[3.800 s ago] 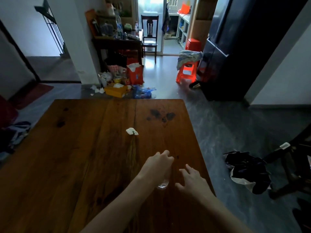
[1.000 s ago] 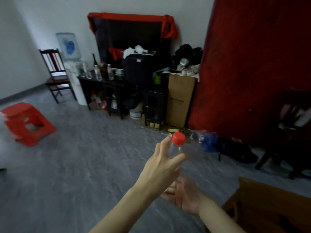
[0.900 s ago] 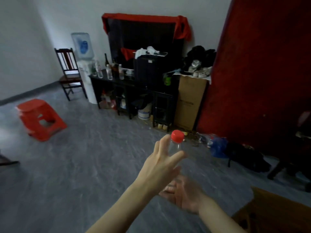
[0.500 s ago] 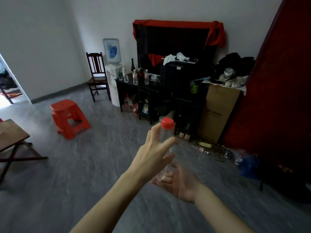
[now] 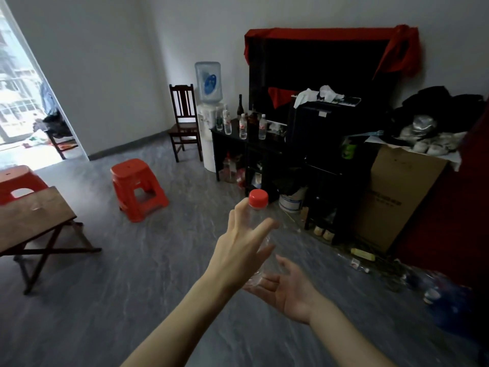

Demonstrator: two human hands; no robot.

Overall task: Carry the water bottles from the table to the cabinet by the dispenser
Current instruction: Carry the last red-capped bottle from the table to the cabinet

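The left hand grips the clear water bottle upright with its fingers curled round the body, while the right hand lies released, palm up under its base as a guard, well short of the cabinet beside the dispenser.

A black cabinet beside the water dispenser bears several clear bottles and a dark bottle on its top, while the grey floor carries two red stools and a wooden table.
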